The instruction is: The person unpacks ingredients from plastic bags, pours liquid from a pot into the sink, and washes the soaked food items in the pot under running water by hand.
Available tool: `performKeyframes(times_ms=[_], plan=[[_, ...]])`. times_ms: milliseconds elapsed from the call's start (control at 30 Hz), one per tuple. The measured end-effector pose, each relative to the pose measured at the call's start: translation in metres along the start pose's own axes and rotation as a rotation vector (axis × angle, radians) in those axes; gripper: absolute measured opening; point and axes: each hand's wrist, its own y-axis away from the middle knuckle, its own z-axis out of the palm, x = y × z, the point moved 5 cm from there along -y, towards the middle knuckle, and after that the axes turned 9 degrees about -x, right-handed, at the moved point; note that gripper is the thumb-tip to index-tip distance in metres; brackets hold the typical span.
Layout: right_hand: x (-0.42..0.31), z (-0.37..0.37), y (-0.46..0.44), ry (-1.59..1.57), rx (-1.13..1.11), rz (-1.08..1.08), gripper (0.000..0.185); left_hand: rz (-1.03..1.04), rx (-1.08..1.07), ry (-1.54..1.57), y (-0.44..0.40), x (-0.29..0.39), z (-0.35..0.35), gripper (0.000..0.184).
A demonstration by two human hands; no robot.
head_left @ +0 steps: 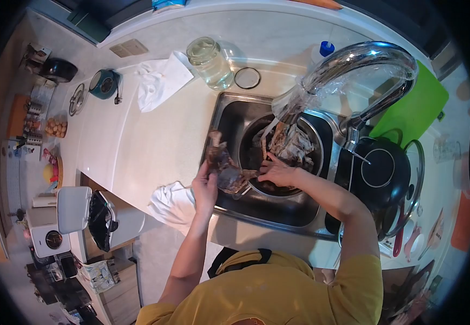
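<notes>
My left hand [205, 187] is closed on a dark brown piece of meat or carcass [228, 172], held over the left side of the steel sink [227, 111]. The piece hangs beside a round metal pot [319, 143] standing in the sink. Inside the pot lie more pale and brown bony pieces [294, 145]. My right hand [277, 171] reaches over the pot's near part, its fingers bent near the end of the held piece; what they grip, if anything, is hidden. The chrome faucet [354, 54] arches above the pot, with water running down.
Black pan [376, 165] and glass lid [416, 184] lie right of the sink. A green board [416, 105] leans behind. A glass jar [209, 64] and round lid [247, 78] stand behind the sink. White cloths [172, 205] lie on the counter. An open bin [102, 219] is at left.
</notes>
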Motion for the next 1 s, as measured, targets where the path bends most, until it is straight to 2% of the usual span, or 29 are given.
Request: performKeyframes(times_ms=[33,67,100,167,233,267,300,367,433,500,567,633,700,733,800,933,1000], plan=[[0.001,0.002,-0.003,-0.03,-0.11,0.029,0.017,-0.046,-0.051,-0.07,0.002,0.009,0.013,0.039],[0.005,0.009,-0.003,-0.071,-0.007,0.007,0.018,-0.01,-0.055,-0.103,0.0,0.007,0.015,0.04],[0.007,0.009,-0.001,-0.07,-0.007,0.006,0.018,0.027,-0.058,-0.136,-0.001,0.008,0.018,0.041],[0.011,0.008,0.002,-0.208,0.01,-0.046,0.021,0.008,-0.069,-0.116,0.001,0.005,0.028,0.043],[0.012,0.0,0.006,-0.256,0.024,-0.053,0.021,-0.059,-0.097,-0.281,0.001,0.003,0.036,0.044],[0.012,-0.004,0.008,-0.305,0.039,-0.064,0.02,0.104,-0.065,-0.318,0.0,0.012,0.039,0.046],[0.012,-0.008,0.009,-0.305,0.039,-0.064,0.02,-0.095,-0.14,-0.337,0.0,0.006,0.044,0.045],[0.01,-0.012,0.009,-0.196,-0.011,-0.06,0.017,-0.138,-0.149,-0.536,-0.002,0.011,0.062,0.048],[0.012,-0.01,0.011,-0.155,-0.034,-0.06,0.016,-0.039,-0.153,-0.617,-0.008,0.004,0.078,0.043],[0.015,-0.003,0.015,-0.115,-0.061,-0.055,0.016,-0.151,-0.218,-0.726,-0.013,-0.011,0.093,0.044],[0.019,0.0,0.019,-0.138,0.04,-0.065,0.015,-0.212,-0.253,-0.792,-0.019,-0.014,0.108,0.048],[0.018,0.003,0.02,-0.168,0.043,-0.049,0.014,-0.275,-0.283,-0.859,-0.022,-0.033,0.118,0.053],[0.017,-0.004,0.02,-0.193,0.051,-0.036,0.013,-0.15,-0.242,-0.665,-0.029,-0.049,0.124,0.049],[0.013,-0.008,0.021,-0.143,0.021,-0.041,0.013,-0.149,-0.24,-0.667,-0.027,-0.048,0.123,0.049],[0.011,-0.014,0.022,-0.092,-0.004,-0.043,0.013,-0.159,-0.181,-0.483,-0.022,-0.044,0.119,0.044],[0.011,-0.012,0.024,-0.158,0.119,-0.077,0.014,-0.181,-0.205,-0.414,-0.02,-0.062,0.11,0.045],[0.01,-0.016,0.026,-0.167,0.167,-0.087,0.015,-0.435,-0.354,0.326,-0.025,-0.09,0.116,0.047]])
